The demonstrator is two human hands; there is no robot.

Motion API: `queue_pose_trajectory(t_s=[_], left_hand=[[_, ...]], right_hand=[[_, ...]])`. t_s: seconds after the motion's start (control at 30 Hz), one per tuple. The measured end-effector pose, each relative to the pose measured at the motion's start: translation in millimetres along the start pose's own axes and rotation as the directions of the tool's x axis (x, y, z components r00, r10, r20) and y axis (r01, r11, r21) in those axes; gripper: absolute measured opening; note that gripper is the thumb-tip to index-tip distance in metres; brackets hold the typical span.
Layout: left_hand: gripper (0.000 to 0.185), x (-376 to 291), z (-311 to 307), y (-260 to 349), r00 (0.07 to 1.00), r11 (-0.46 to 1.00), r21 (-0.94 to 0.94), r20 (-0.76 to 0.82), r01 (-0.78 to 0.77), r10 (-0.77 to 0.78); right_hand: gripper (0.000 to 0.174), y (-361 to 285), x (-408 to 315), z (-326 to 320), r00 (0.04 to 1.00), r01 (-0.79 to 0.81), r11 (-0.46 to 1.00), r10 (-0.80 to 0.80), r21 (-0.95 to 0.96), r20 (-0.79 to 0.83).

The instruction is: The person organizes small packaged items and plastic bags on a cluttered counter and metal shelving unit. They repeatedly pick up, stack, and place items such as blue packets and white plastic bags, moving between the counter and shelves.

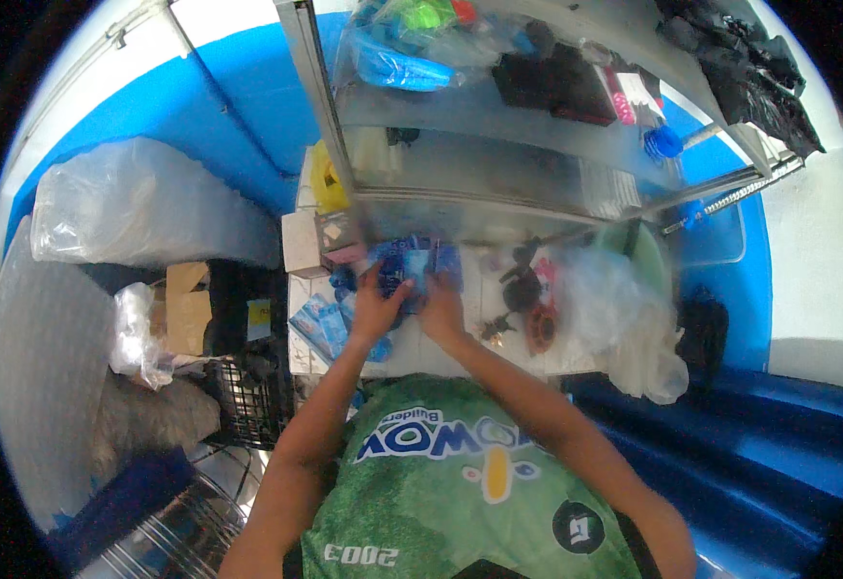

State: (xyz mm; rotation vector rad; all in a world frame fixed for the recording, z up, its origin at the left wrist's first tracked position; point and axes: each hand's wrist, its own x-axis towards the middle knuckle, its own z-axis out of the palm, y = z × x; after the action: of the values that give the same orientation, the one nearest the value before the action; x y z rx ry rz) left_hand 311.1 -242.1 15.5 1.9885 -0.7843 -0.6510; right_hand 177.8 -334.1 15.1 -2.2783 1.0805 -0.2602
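Observation:
Both hands are over a white table (483,344), at a dark blue printed package (392,271) with a lighter blue packet (416,262) on it. My left hand (376,305) grips the left side, its thumb pressed near the packet's lower edge. On the right side, my right hand (441,310) holds on with its fingers curled, partly hiding the package. Blur leaves the printing unclear. Several light blue packets (331,326) lie spread to the left of my left hand, beside a small dark blue object (342,279).
Behind the hands stands a shelf with a metal frame (465,197). A cardboard box (304,242) is at the table's back left. Rolls of tape (541,327), dark tools (519,286) and clear plastic bags (602,297) lie right. A black crate (244,405) stands left of the table.

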Motion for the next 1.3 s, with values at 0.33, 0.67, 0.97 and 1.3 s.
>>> queue_pose_trajectory(t_s=[0.33, 0.67, 0.97, 1.3], left_hand=[[0.092, 6, 5, 6, 0.995, 0.987, 0.149, -0.089, 0.060, -0.048], [0.072, -6, 26, 33, 0.889, 0.769, 0.468, 0.355, -0.436, 0.288], [0.058, 10, 28, 14, 0.888, 0.821, 0.339, 0.216, -0.459, 0.407], [0.057, 3, 25, 6, 0.895, 0.814, 0.373, 0.181, -0.446, 0.408]], right_hand=[[0.050, 6, -14, 4, 0.987, 0.161, 0.956, -0.160, 0.246, -0.023], [0.042, 95, 22, 46, 0.867, -0.443, 0.817, 0.495, 0.370, -0.055], [0.046, 92, 36, 28, 0.797, -0.581, 0.390, 0.452, 0.714, 0.402], [0.058, 57, -15, -21, 0.882, -0.316, 0.787, 0.449, 0.531, -0.141]])
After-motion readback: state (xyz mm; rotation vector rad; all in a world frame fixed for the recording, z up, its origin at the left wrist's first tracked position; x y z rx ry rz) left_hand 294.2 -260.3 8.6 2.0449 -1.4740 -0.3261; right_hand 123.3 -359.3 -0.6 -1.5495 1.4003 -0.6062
